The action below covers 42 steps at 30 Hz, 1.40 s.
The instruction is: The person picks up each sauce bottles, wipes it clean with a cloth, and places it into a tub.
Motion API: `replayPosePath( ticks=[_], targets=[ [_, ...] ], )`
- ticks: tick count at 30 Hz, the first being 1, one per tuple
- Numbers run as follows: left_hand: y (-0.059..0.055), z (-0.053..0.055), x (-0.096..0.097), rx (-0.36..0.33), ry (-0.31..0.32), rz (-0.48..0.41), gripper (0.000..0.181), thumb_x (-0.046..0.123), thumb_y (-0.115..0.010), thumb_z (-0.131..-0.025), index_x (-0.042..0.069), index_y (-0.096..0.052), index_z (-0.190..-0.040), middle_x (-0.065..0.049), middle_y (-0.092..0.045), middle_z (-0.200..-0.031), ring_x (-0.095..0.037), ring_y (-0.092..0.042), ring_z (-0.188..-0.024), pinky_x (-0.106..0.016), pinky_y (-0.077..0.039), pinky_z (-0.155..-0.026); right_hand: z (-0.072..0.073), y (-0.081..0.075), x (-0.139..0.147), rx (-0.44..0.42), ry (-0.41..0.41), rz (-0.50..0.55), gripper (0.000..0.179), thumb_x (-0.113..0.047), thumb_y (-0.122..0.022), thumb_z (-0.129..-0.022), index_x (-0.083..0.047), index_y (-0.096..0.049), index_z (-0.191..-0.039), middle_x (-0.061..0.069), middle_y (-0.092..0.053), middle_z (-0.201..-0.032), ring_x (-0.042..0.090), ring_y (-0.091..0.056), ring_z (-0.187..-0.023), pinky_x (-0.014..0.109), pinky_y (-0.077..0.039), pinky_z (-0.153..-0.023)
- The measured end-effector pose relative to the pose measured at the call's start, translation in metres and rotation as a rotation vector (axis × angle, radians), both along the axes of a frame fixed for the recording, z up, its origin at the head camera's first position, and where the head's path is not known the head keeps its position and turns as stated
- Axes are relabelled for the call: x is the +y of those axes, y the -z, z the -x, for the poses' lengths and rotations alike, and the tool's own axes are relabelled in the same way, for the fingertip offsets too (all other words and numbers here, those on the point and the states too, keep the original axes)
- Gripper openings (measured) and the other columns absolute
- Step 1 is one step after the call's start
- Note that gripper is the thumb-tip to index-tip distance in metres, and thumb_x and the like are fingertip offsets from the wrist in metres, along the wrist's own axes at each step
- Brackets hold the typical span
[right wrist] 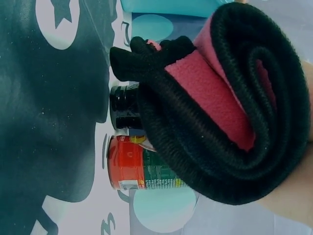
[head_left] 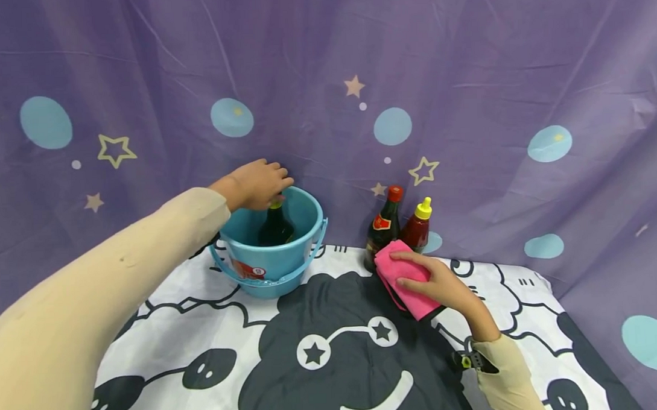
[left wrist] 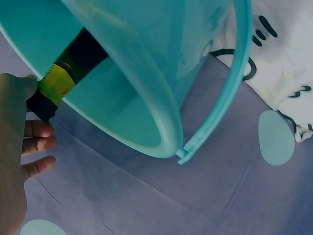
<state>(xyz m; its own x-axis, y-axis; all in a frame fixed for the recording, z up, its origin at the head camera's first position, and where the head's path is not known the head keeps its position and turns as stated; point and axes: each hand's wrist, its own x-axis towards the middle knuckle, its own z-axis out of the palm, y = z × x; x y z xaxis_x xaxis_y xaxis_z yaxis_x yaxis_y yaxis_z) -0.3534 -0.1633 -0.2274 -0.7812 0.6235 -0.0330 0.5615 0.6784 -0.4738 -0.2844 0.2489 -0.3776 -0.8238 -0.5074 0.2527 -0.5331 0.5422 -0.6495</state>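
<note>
My left hand (head_left: 259, 184) reaches over the light blue bucket (head_left: 268, 264) at the back. Its thumb and fingers pinch the cap of a dark glass bottle (head_left: 275, 230), whose body is down inside the bucket. In the left wrist view this bottle's neck shows a yellow band (left wrist: 57, 84) under a dark cap, leaning past the rim. My right hand (head_left: 444, 282) grips a folded pink cloth (head_left: 401, 275) with black edging. The cloth partly covers a dark sauce bottle (head_left: 385, 224) with a red cap and a red squeeze bottle (head_left: 416, 231) with a yellow nozzle, both upright.
The bucket's handle (head_left: 316, 244) hangs down toward the front. A white cover (head_left: 180, 322) with dark cartoon sheep lies over the surface. A purple curtain (head_left: 313, 67) with stars and dots hangs right behind the bucket and bottles.
</note>
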Motion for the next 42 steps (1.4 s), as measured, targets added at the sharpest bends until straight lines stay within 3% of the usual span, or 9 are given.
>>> replayPosePath(
  ticks=[5,9,15,21,29,33,36,40,42],
  targets=[
    [0.005,0.0,0.005,0.058,0.01,0.0,0.045,0.036,-0.056,-0.105,0.005,-0.057,-0.137,-0.019,-0.061,-0.134,-0.038,-0.057,-0.123,-0.055,-0.046,-0.107,0.0,0.003,0.003,-0.009,0.0,-0.006,0.054,-0.023,-0.078,-0.09,-0.023,-0.06,-0.141,0.006,-0.065,-0.105,0.016,-0.059,-0.078,0.028,-0.053,-0.066],
    [0.008,-0.001,0.011,0.134,0.055,-0.001,0.039,0.036,-0.057,-0.104,0.005,-0.062,-0.128,-0.018,-0.063,-0.129,-0.036,-0.059,-0.117,-0.054,-0.048,-0.104,0.001,0.003,0.006,-0.004,0.003,-0.022,0.052,-0.023,-0.078,-0.091,-0.021,-0.061,-0.14,0.006,-0.065,-0.103,0.015,-0.058,-0.077,0.027,-0.051,-0.065],
    [-0.002,-0.008,0.033,0.238,0.124,-0.045,0.031,0.026,-0.057,-0.104,0.004,-0.062,-0.125,-0.018,-0.064,-0.127,-0.036,-0.059,-0.115,-0.053,-0.048,-0.102,0.001,0.001,0.006,-0.012,0.009,-0.032,0.052,-0.024,-0.078,-0.091,-0.019,-0.061,-0.14,0.007,-0.065,-0.101,0.015,-0.058,-0.076,0.027,-0.051,-0.065],
    [-0.012,-0.016,0.069,0.286,0.142,-0.181,0.031,0.025,-0.056,-0.105,0.005,-0.059,-0.129,-0.017,-0.064,-0.124,-0.035,-0.06,-0.114,-0.051,-0.049,-0.098,-0.004,0.0,0.004,-0.018,0.026,-0.054,0.053,-0.027,-0.079,-0.09,-0.024,-0.061,-0.14,0.003,-0.065,-0.1,0.014,-0.059,-0.075,0.027,-0.052,-0.065],
    [-0.014,-0.017,0.128,0.272,0.113,-0.484,0.036,0.034,-0.049,-0.107,0.01,-0.056,-0.133,-0.011,-0.064,-0.124,-0.03,-0.06,-0.113,-0.047,-0.048,-0.097,-0.006,0.0,0.005,-0.002,0.022,-0.056,0.053,-0.026,-0.079,-0.09,-0.022,-0.062,-0.14,0.005,-0.066,-0.105,0.012,-0.057,-0.075,0.027,-0.05,-0.064],
    [-0.003,-0.009,0.156,0.227,0.096,-0.651,0.036,0.037,-0.046,-0.108,0.012,-0.056,-0.132,-0.006,-0.063,-0.123,-0.026,-0.058,-0.114,-0.045,-0.046,-0.1,-0.005,-0.001,0.007,-0.007,0.018,-0.057,0.052,-0.027,-0.08,-0.089,-0.023,-0.062,-0.139,0.003,-0.066,-0.107,0.011,-0.057,-0.073,0.027,-0.051,-0.064],
    [0.014,-0.001,0.172,0.192,0.097,-0.736,0.036,0.04,-0.046,-0.108,0.013,-0.056,-0.131,-0.006,-0.063,-0.126,-0.025,-0.057,-0.116,-0.044,-0.047,-0.101,-0.005,-0.001,0.007,-0.009,0.019,-0.055,0.052,-0.026,-0.079,-0.09,-0.023,-0.062,-0.139,0.003,-0.067,-0.11,0.013,-0.058,-0.075,0.027,-0.052,-0.065],
    [0.038,0.01,0.187,0.163,0.088,-0.752,0.042,0.045,-0.046,-0.107,0.014,-0.055,-0.134,-0.006,-0.061,-0.132,-0.025,-0.056,-0.119,-0.044,-0.047,-0.103,-0.007,-0.003,0.008,-0.04,0.021,-0.063,0.053,-0.028,-0.078,-0.091,-0.025,-0.061,-0.14,0.004,-0.066,-0.116,0.015,-0.06,-0.079,0.028,-0.053,-0.067],
    [0.045,0.016,0.193,0.16,0.089,-0.732,0.044,0.047,-0.045,-0.107,0.014,-0.055,-0.135,-0.006,-0.061,-0.133,-0.024,-0.056,-0.121,-0.043,-0.047,-0.104,-0.007,-0.004,0.008,-0.055,0.019,-0.073,0.053,-0.029,-0.078,-0.091,-0.025,-0.06,-0.141,0.005,-0.065,-0.117,0.015,-0.061,-0.08,0.028,-0.054,-0.068]
  ],
)
